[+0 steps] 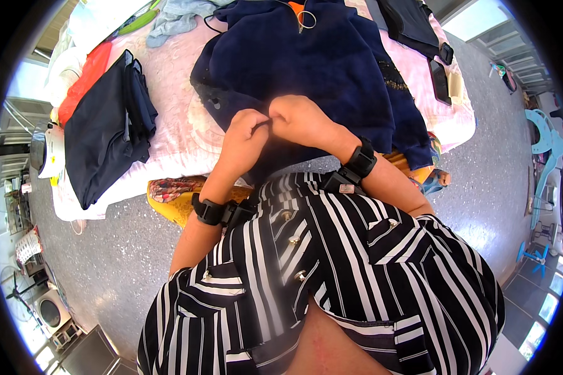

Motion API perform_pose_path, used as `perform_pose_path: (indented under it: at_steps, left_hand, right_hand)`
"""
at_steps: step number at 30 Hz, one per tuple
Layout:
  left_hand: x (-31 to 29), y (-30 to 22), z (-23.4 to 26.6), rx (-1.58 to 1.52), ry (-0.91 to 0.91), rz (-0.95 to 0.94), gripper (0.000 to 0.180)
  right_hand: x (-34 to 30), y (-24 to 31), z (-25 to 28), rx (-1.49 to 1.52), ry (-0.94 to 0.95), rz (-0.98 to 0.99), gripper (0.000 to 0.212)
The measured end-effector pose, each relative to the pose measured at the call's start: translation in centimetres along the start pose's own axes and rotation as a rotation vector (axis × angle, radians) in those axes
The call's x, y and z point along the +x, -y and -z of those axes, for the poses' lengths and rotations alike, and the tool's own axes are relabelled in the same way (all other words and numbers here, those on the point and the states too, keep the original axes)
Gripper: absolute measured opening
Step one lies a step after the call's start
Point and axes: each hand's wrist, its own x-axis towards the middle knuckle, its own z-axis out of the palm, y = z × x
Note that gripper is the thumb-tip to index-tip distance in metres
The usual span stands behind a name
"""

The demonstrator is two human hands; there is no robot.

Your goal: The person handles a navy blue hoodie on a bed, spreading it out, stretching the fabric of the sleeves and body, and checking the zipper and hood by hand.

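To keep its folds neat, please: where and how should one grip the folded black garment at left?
Probably by both long edges of the folded black garment, mid-length, coming from left and right and scooping underneath. It lies flat, longer than wide; its right edge shows layers, so pinching one could open it.

Bright scene. Glare on floor point(466, 219) to right; panes point(549, 307), near right, blown white. Hands point(299, 119) fairly clear. Milky haze over part of shirt point(356, 250). Rim black, blue-fringed; edges there bowed.
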Motion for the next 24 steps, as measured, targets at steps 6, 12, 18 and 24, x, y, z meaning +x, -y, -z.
perform_pose_path:
  at_steps: [6, 12, 18, 24]
  left_hand:
    - [0.0, 0.5, 0.7, -0.142, -0.036, 0.115, 0.011]
    - [-1.2, 2.6, 3.4, -0.849, -0.180, 0.425, 0.014]
    - [-4.1, 5.7, 10.4, -0.984, -0.468, 0.425, 0.016]
    - [-9.5, 8.4, 14.3, -1.083, -0.636, 0.564, 0.027]
  right_hand:
    - [0.0, -2.4, 0.4, -0.044, -0.117, -0.021, 0.008]
    - [-2.9, -6.2, 4.4, 0.199, -0.087, -0.289, 0.009]
    - [-6.5, -8.6, 8.5, 0.379, -0.185, -0.423, 0.013]
    - [-11.9, -12.1, 13.7, 0.168, -0.454, -0.497, 0.018]
